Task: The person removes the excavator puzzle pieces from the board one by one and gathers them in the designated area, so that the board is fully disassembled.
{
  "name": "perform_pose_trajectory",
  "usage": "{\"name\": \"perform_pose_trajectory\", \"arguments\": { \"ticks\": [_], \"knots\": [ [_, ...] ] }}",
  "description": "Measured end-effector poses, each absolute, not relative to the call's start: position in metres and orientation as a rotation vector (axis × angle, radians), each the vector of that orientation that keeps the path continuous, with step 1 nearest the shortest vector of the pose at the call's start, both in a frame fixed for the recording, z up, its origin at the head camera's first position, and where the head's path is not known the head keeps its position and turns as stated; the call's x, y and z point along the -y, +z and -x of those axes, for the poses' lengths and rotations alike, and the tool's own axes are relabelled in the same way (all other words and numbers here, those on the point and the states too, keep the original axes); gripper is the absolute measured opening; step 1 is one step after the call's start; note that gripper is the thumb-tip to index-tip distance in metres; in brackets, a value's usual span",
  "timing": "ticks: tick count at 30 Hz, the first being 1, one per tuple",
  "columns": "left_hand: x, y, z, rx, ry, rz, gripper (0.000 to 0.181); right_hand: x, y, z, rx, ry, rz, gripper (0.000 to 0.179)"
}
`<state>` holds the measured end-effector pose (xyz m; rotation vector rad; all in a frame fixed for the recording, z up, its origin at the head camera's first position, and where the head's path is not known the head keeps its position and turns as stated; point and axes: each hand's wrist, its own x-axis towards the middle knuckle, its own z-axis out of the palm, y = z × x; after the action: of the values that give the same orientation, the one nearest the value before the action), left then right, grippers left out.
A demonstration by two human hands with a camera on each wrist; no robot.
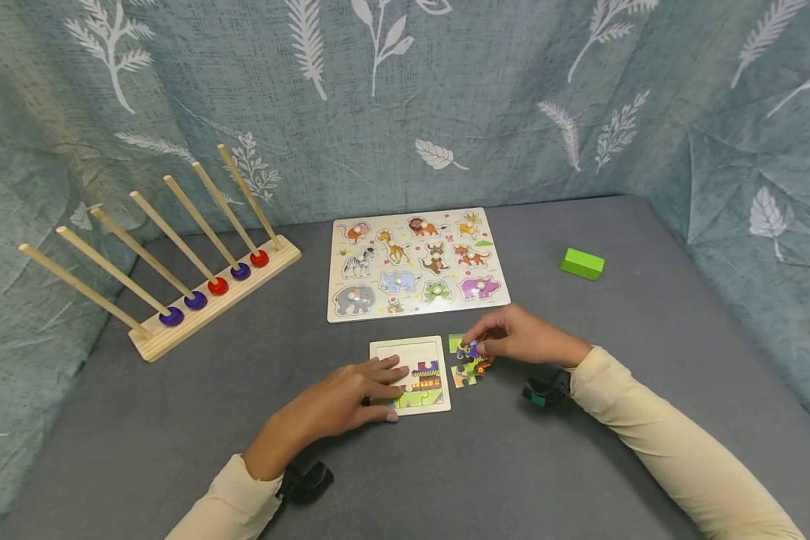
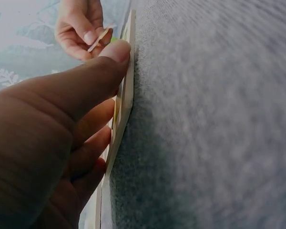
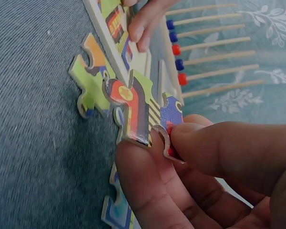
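A small wooden jigsaw tray [image 1: 405, 351] lies on the grey cloth, with its lower rows of pieces filled in. My left hand [image 1: 386, 384] rests flat on the tray. In the left wrist view its thumb [image 2: 115, 51] presses against the tray's edge [image 2: 126, 102]. Just right of the tray, my right hand [image 1: 476, 347] pinches a colourful jigsaw piece [image 3: 136, 109] between thumb and fingers and holds it slightly above the cloth. A few loose pieces [image 1: 466, 373] lie beneath it, one of them green and orange [image 3: 88, 81].
An animal peg puzzle board [image 1: 415, 262] lies behind the tray. At the left stands a wooden rack [image 1: 209, 300] of slanted rods with red and blue rings. A green block [image 1: 582, 264] sits at the right. A leaf-patterned curtain surrounds the table.
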<state>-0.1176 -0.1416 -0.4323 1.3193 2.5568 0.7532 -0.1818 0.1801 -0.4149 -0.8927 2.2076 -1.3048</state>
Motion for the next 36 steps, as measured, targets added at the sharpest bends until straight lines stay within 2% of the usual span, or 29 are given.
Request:
{"name": "perform_pose_trajectory", "arguments": {
  "ticks": [20, 36],
  "knots": [
    [0.136, -0.436, 0.114, -2.601, 0.806, -1.260, 0.038, -0.194, -0.414, 0.174, -2.219, -1.251, 0.861, 0.016],
    [0.136, -0.435, 0.113, -2.600, 0.788, -1.258, 0.037, -0.196, -0.418, 0.173, -2.316, -1.160, 0.974, 0.014]
  ]
}}
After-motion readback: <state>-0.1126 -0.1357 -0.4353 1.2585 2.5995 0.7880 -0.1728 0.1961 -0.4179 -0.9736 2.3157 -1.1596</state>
